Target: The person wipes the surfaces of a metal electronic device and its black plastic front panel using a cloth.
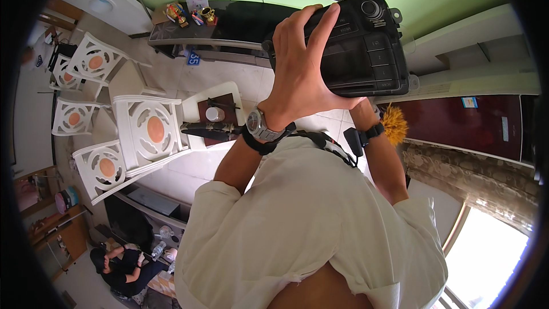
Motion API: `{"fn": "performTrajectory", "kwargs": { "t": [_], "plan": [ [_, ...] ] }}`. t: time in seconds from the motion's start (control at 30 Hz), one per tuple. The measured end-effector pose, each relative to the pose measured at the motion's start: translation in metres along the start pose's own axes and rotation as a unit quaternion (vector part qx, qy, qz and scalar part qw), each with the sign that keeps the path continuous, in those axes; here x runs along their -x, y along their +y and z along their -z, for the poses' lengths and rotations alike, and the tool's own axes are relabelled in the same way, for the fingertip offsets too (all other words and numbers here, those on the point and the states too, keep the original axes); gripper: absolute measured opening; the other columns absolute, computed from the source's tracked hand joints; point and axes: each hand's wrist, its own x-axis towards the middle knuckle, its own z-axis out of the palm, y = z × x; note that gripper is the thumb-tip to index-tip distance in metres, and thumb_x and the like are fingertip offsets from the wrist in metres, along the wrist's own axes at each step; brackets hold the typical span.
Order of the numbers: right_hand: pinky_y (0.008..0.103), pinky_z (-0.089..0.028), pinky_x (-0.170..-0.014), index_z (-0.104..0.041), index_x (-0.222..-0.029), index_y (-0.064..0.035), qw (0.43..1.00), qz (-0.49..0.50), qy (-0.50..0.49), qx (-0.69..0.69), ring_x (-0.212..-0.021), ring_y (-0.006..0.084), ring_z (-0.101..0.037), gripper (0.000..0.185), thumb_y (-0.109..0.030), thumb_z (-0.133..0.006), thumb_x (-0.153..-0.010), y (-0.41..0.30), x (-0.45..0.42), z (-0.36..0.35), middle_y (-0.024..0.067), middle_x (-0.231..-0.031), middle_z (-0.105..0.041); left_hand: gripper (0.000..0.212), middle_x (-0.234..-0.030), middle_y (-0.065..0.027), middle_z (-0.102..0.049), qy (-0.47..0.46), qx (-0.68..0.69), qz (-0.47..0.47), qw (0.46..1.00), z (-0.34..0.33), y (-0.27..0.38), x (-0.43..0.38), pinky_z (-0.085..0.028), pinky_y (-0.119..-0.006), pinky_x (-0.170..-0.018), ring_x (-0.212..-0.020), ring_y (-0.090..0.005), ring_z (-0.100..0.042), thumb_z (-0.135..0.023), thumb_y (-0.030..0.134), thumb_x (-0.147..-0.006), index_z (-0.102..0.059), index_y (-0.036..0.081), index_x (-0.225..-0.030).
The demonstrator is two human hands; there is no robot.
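Observation:
A black car radio unit [362, 58] with buttons, a round knob and a dark display is held up in front of me. My left hand [300, 60] spreads over its face and left side, thumb along the lower edge. A metal watch and a black strap are on that wrist. Most of my right hand [359, 102] is hidden beneath the unit; only a part near the lower edge shows, and it appears to support the unit from below. The right wrist carries a black band with a small black device.
White chairs [150, 128] stand at the left, one seat holding a dark board [218, 113] and a white-lidded jar [215, 114]. A low cabinet [253, 45] with trophies runs along the wall. Another person [124, 266] sits at the lower left. A dark red cabinet [454, 124] is at the right.

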Motion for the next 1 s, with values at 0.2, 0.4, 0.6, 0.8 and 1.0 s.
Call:
{"fn": "performTrajectory", "kwargs": {
  "t": [0.2,0.4,0.6,0.8,1.0],
  "plan": [
    [0.0454,-0.042,-0.115,-0.052,-0.146,-0.0070,0.998,-0.016,-0.024,-0.051,-0.136,0.0286,-0.052,0.051,-0.040,-0.045,-0.107,0.007,0.003,0.005,0.0103,-0.150,-0.055,0.131,-0.143,-0.0215,-0.039,-0.009,0.000,0.023,1.000,-0.003,0.000,0.010,-0.031,-0.057,-0.109,-0.131,-0.0436,-0.038,-0.098,0.042,-0.045,-0.038,0.007,-0.156],
    [0.0460,-0.040,-0.116,-0.051,-0.147,-0.0072,0.990,-0.039,-0.053,-0.125,-0.137,0.0291,-0.051,0.054,-0.043,-0.045,-0.107,0.014,0.012,0.020,0.0106,-0.151,-0.053,0.132,-0.144,-0.0212,-0.040,0.002,0.023,0.065,0.998,-0.012,-0.015,0.024,-0.034,-0.055,-0.109,-0.131,-0.0413,-0.039,-0.098,0.043,-0.048,-0.035,0.005,-0.157],
    [0.0497,-0.036,-0.119,-0.045,-0.152,-0.0077,0.979,-0.055,0.196,-0.007,-0.140,0.0311,-0.048,0.067,-0.055,-0.039,-0.105,0.010,0.026,0.006,0.0109,-0.155,-0.048,0.132,-0.145,-0.0205,-0.041,-0.008,0.025,0.149,0.988,-0.022,-0.027,0.038,-0.040,-0.049,-0.112,-0.134,-0.0368,-0.044,-0.096,0.033,-0.057,-0.022,0.003,-0.161],
    [0.0448,-0.041,-0.115,-0.048,-0.149,-0.0098,0.973,-0.069,0.217,-0.025,-0.136,0.0282,-0.052,0.052,-0.038,-0.039,-0.107,-0.004,0.052,0.032,0.0080,-0.148,-0.055,0.130,-0.146,-0.0249,-0.039,-0.021,0.095,0.249,0.964,-0.058,-0.053,0.058,-0.039,-0.050,-0.113,-0.136,-0.0391,-0.043,-0.095,0.040,-0.061,-0.020,-0.002,-0.159],
    [0.0433,-0.041,-0.114,-0.045,-0.153,-0.0092,0.966,-0.041,0.200,0.156,-0.134,0.0263,-0.052,0.060,-0.050,-0.037,-0.109,-0.043,0.077,0.054,0.0080,-0.147,-0.056,0.117,-0.140,-0.0213,-0.047,0.010,0.283,0.482,0.829,-0.110,-0.075,0.081,-0.051,-0.038,-0.101,-0.124,-0.0283,-0.056,-0.091,0.039,-0.074,-0.022,-0.004,-0.158]
  ]
}}
